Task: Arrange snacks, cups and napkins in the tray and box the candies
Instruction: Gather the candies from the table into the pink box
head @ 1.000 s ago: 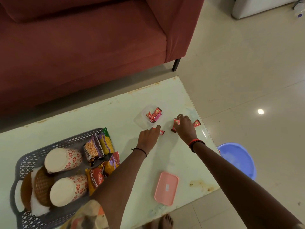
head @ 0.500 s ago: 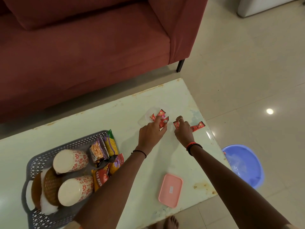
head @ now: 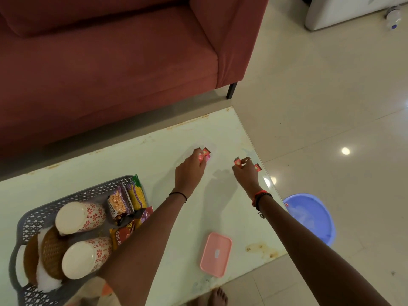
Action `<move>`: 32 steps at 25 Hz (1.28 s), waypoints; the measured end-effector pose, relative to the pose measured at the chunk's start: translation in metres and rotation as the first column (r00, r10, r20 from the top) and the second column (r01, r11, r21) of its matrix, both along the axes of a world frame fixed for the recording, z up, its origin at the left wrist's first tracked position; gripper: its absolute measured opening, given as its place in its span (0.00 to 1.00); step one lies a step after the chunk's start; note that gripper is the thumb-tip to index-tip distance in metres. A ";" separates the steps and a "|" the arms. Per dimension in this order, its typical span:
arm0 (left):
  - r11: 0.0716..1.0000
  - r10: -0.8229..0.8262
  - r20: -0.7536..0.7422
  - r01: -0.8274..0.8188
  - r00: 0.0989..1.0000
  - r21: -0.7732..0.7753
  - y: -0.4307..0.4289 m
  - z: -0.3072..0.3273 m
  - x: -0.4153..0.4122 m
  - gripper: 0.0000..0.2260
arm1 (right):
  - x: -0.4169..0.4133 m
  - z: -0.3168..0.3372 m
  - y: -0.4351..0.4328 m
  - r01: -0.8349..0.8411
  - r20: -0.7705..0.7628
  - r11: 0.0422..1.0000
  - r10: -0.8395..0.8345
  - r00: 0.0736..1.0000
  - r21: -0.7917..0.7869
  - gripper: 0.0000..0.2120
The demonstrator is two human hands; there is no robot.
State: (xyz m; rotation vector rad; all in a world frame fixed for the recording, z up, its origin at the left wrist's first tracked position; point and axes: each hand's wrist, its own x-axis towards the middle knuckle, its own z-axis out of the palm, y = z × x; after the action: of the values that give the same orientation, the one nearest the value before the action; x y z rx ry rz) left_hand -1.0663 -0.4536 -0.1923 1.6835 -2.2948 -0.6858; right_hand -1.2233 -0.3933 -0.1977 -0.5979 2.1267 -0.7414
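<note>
The desk [head: 154, 155] carried everything, pale and stained at its near edge. Well back from both sets of fingers, on the person's left side, the grey tray [head: 72, 195] already held two patterned cups [head: 81, 217] lying on their sides, snack packets [head: 128, 199] and what looked like napkins [head: 46, 279], so that part of the job seemed done. The pink lid [head: 216, 254] lay near the desk's near edge, between the forearms, probably kept aside until the candies were boxed. The clear box [head: 212, 149] was hard to make out, just beyond the left fingers [head: 202, 156]. The left hand [head: 191, 171] had its fingers pinched together on small red-wrapped candies [head: 204, 154] at the box, apparently dropping them in. The right hand [head: 246, 173] had its fingers closed on another red candy [head: 237, 161], with one more candy [head: 257, 167] on the desk just to their right, near the edge.
</note>
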 end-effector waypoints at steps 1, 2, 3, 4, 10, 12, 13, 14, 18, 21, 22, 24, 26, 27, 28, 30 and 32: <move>0.999 -0.053 -0.020 0.053 0.998 -0.012 0.010 -0.001 -0.004 0.12 | -0.009 0.003 0.002 0.080 0.008 0.997 -0.080 0.997 -0.010 0.09; 0.994 -0.111 -0.038 0.111 0.993 -0.003 0.021 -0.001 -0.011 0.11 | -0.019 0.007 0.005 0.161 0.015 0.987 -0.161 0.987 -0.018 0.11; 0.986 -0.162 -0.060 0.164 0.985 0.028 0.029 -0.004 -0.020 0.11 | -0.030 0.010 0.008 0.227 0.016 0.974 -0.227 0.974 -0.024 0.12; 0.975 -0.211 -0.071 0.215 0.975 0.060 0.037 -0.007 -0.030 0.11 | -0.040 0.012 0.012 0.271 0.010 0.962 -0.271 0.963 -0.027 0.13; 0.952 -0.304 -0.039 0.305 0.952 0.027 0.053 -0.040 -0.107 0.16 | -0.074 0.009 0.033 0.268 -0.036 0.960 -0.271 0.962 -0.077 0.11; 0.948 -0.318 0.018 0.318 0.948 0.026 0.053 -0.051 -0.120 0.15 | -0.075 0.008 0.036 0.222 -0.027 0.969 -0.226 0.974 -0.106 0.10; 0.945 -0.328 0.051 0.327 0.943 0.016 0.052 -0.056 -0.123 0.14 | -0.074 0.007 0.036 0.205 -0.015 0.972 -0.209 0.978 -0.117 0.10; 0.945 -0.328 0.068 0.328 0.942 0.006 0.050 -0.059 -0.123 0.12 | -0.073 0.007 0.035 0.192 -0.003 0.974 -0.194 0.981 -0.122 0.10; 0.969 -0.248 0.014 0.247 0.969 0.013 0.041 -0.050 -0.110 0.10 | -0.060 0.010 0.028 0.164 0.034 0.979 -0.161 0.986 -0.118 0.11; 0.990 -0.141 -0.069 0.140 0.988 -0.018 0.023 -0.028 -0.084 0.10 | -0.042 0.015 0.017 0.157 0.010 0.982 -0.157 0.988 -0.106 0.12; 0.995 -0.097 -0.097 0.093 0.991 -0.042 0.015 -0.020 -0.073 0.10 | -0.036 0.017 0.012 0.160 0.016 0.981 -0.159 0.987 -0.106 0.13; 0.997 -0.001 -0.114 -0.007 0.994 -0.074 -0.004 -0.005 -0.050 0.10 | -0.022 0.023 0.001 0.148 0.039 0.982 -0.145 0.989 -0.113 0.14; 0.997 0.065 -0.076 -0.068 0.995 -0.039 -0.019 0.001 -0.031 0.11 | -0.010 0.029 -0.010 0.108 0.049 0.987 -0.103 0.994 -0.117 0.14; 0.996 0.083 -0.045 -0.083 0.996 -0.007 -0.024 0.001 -0.023 0.12 | -0.004 0.031 -0.015 0.083 0.055 0.989 -0.076 0.996 -0.121 0.14; 0.995 0.098 -0.022 -0.097 0.995 0.021 -0.027 0.001 -0.016 0.14 | 0.002 0.032 -0.020 0.055 0.062 0.991 -0.048 0.997 -0.121 0.14; 0.990 0.129 -0.032 -0.127 0.991 0.062 -0.027 -0.001 -0.005 0.16 | 0.011 0.033 -0.029 0.007 0.073 0.994 0.001 0.997 -0.107 0.16; 0.986 0.156 -0.098 -0.149 0.983 0.080 -0.024 -0.003 0.006 0.15 | 0.019 0.032 -0.038 -0.010 0.093 0.994 0.020 0.995 -0.105 0.17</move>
State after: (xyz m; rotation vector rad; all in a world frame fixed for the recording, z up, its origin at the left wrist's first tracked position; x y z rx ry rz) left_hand -1.0599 -0.4776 -0.1957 1.7882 -2.0693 -0.8110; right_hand -1.2043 -0.4308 -0.1654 -0.6212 2.0044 -0.8595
